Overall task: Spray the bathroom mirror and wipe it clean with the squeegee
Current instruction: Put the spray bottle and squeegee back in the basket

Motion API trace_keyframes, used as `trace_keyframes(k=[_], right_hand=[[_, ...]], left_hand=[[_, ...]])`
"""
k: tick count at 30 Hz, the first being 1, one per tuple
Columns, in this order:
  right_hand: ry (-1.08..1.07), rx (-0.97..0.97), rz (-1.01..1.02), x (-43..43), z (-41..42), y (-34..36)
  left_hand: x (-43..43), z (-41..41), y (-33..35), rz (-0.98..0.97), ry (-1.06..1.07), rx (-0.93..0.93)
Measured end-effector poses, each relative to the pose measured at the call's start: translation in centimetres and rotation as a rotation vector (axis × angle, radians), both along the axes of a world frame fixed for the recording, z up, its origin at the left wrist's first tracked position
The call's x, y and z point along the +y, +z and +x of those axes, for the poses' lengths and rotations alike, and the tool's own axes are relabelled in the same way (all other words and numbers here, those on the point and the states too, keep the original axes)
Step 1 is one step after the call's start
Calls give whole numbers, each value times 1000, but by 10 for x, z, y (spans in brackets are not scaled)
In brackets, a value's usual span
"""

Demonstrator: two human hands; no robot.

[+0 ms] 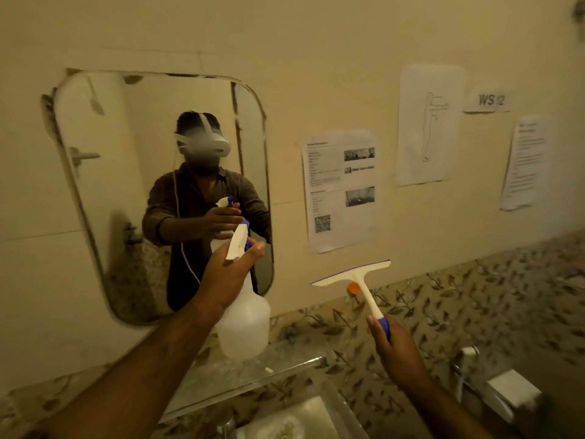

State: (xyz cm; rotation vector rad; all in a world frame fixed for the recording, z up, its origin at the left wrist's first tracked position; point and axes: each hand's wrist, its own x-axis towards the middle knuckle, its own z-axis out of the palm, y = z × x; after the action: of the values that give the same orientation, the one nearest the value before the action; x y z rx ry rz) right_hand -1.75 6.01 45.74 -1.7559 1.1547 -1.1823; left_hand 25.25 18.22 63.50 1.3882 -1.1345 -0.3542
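Observation:
The rounded bathroom mirror (104, 191) hangs on the cream wall at the left. It reflects a person wearing a headset. My left hand (226, 274) grips the neck of a translucent white spray bottle (245, 324) with a white and blue trigger head, held up close in front of the mirror's lower right part. A fogged patch shows on the glass near the reflected headset. My right hand (395, 350) holds the blue-ended handle of a white squeegee (353, 274), blade up, in front of the wall right of the mirror, apart from the glass.
A glass shelf (253, 378) juts out below the mirror above a sink (304, 416). Printed sheets (340, 188) hang on the wall to the right. Leaf-patterned tiles run along the lower wall. A white fixture (509, 394) with a hose sits at lower right.

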Motion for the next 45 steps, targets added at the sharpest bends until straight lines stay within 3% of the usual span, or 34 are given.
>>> trace_keyframes(k=[10,19,35,41,45], right_hand=[[-115,-36,101,-22,-89,-30],[-174,-41,194,-41,-139,-100],[-142,56,597,-50,-174,-290],[-151,138,670,-54,-175,-375],[-132,237,693,-53,-177,-419]], left_hand=[[-87,-106,-49,31,-189,-34],[-152,-188,-129,82,-277,-55],[-182,-264,-356,234,-132,-21],[-185,-274,-448,310,-51,-117],[-192,-282,-504,369,60,-306]])
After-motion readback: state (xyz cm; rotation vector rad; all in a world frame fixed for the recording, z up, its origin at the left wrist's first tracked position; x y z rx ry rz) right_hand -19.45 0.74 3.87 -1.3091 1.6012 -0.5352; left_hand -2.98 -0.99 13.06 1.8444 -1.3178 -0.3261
